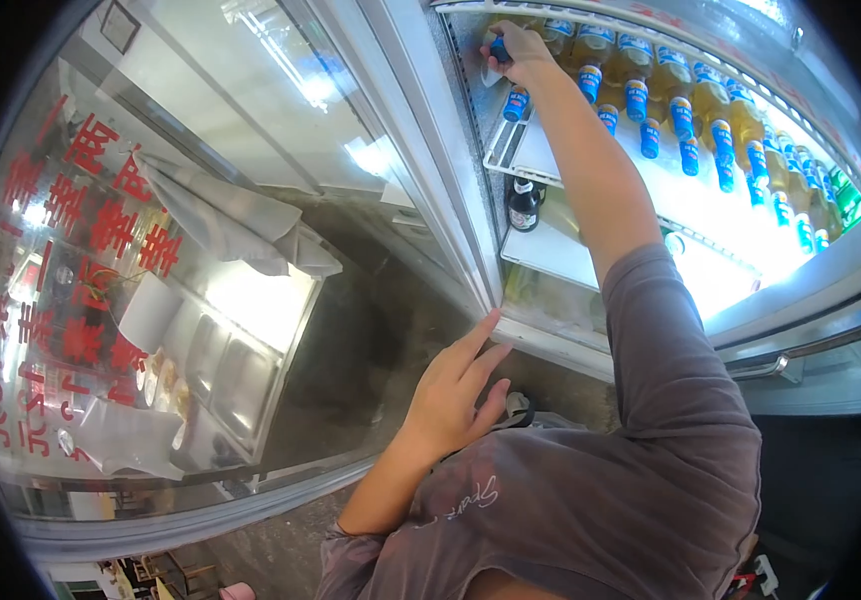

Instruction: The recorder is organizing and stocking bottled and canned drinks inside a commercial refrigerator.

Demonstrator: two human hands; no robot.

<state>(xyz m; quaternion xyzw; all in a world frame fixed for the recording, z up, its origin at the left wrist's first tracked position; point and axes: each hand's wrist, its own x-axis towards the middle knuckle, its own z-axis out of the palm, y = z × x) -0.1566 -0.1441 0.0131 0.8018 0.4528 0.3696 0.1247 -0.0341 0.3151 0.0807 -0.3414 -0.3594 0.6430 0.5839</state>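
Note:
At the top of the view, my right hand is inside a lit glass-door refrigerator, its fingers closed around the blue-wrapped neck of a bottle at the left end of the upper shelf. Rows of amber bottles with blue necks stand to the right of it on the white wire shelf. Just below my right hand is another blue bottle neck. My left hand holds nothing, fingers apart, near the lower edge of the refrigerator's frame. A dark bottle stands on a lower shelf.
The glass door with red lettering stands to the left. Through it show a white cloth, a paper roll and a metal counter. A metal handle is at the right. Pink plastic item lies low on the floor.

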